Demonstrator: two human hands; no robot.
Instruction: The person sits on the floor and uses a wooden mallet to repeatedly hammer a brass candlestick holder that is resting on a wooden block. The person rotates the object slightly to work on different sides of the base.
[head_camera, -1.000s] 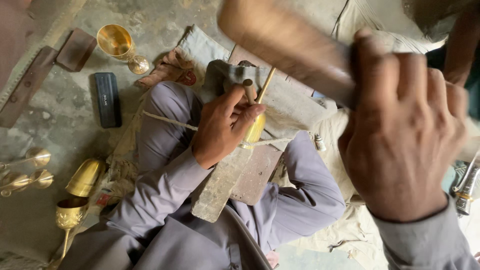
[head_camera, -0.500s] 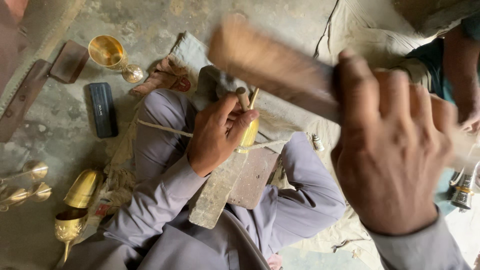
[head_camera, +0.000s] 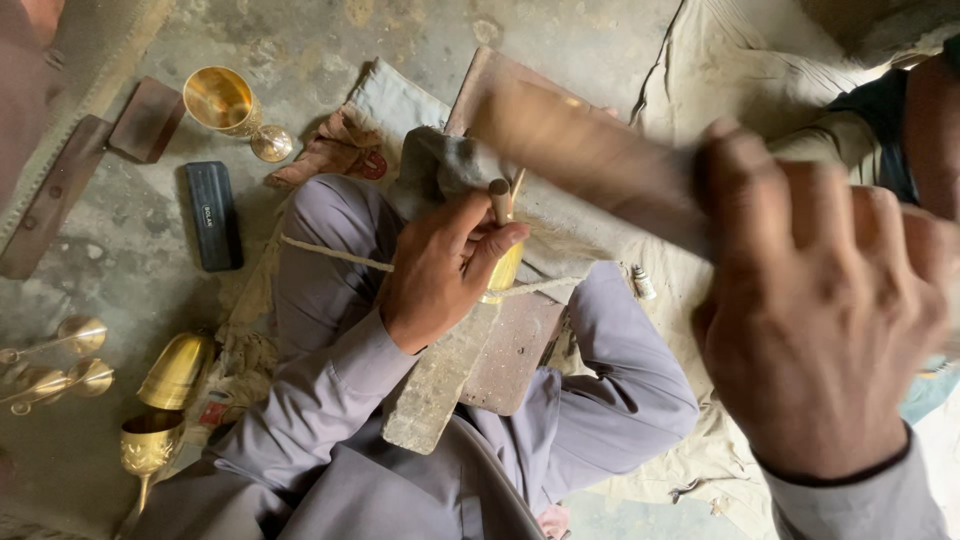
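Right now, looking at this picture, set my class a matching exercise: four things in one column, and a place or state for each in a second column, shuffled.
Things:
1. Right hand
2. Left hand
3. Black case
4. Lying goblet

Places or states:
A. On its side on the floor, top left
B. Flat on the floor beside the knee
C. Grips a blurred wooden mallet
D. Holds a punch on a brass piece

Pairs: 1-C, 2-D, 3-B, 4-A

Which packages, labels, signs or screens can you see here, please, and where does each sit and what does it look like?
Black case: on the concrete floor left of the person's knee, below the brass goblet; flat, oblong, black, with a small pale marking on top.
Red scrap: on the floor by the brass cups at lower left; small, red and white, possibly a label.
No signs or screens.
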